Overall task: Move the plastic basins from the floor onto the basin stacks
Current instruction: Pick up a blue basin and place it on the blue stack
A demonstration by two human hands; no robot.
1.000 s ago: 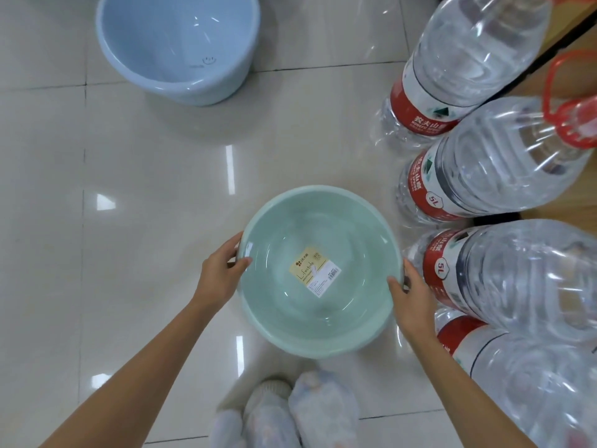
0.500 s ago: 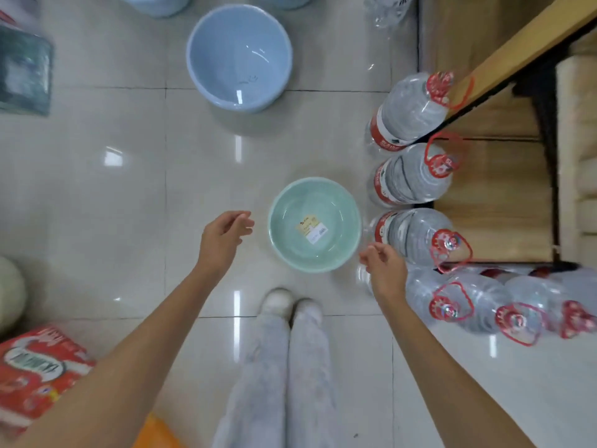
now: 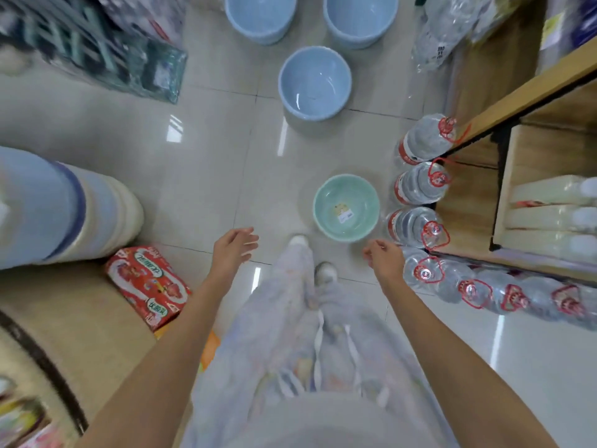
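- Standing upright on the tiled floor (image 3: 206, 176), the green basin (image 3: 346, 207) lay ahead of both hands, untouched, with a label (image 3: 343, 212) stuck on its inner bottom.
- The left hand (image 3: 233, 250) hung empty above the floor, fingers loosely spread, to the left of the green basin and well apart from it.
- The right hand (image 3: 384, 257) was also empty, fingers curled loosely inward, just below and to the right of the basin's near rim, not touching it.
- A row of water bottles (image 3: 416, 185) with red caps stood just right of the green basin, along a wooden shelf (image 3: 529, 88).
- Three blue basins sat farther ahead on the floor: one (image 3: 315, 83) alone, and two more (image 3: 260, 15) (image 3: 360, 17) side by side beyond it.
- A stack of pale basins (image 3: 64, 208) appeared at the far left, blurred, near a red carton (image 3: 148, 286).
- The person's shoes (image 3: 325, 272) stood between the hands, just below the green basin.
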